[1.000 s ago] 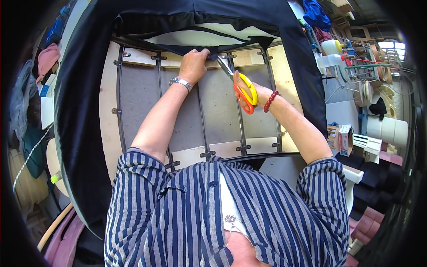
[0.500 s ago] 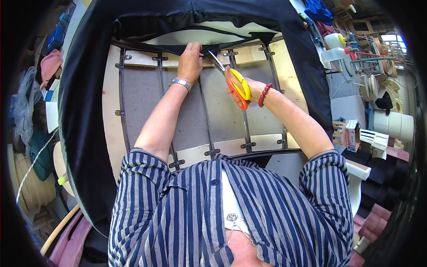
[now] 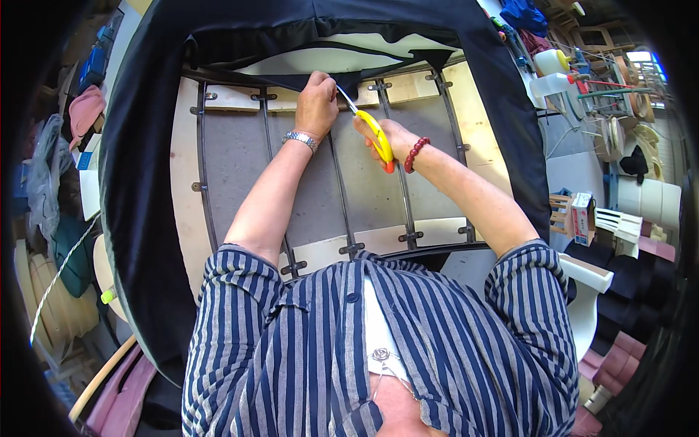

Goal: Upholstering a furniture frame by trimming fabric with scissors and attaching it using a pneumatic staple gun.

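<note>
While the left hand [image 3: 317, 108] pinches the lower edge of the black fabric [image 3: 349, 79], the right hand [image 3: 395, 137] has its grip closed around yellow-and-orange-handled scissors [image 3: 373, 129]. The blades [image 3: 347, 100] point up-left, tips just beside the left hand. Below, metal rods [image 3: 202, 153] span the wooden frame [image 3: 478, 118].
</note>
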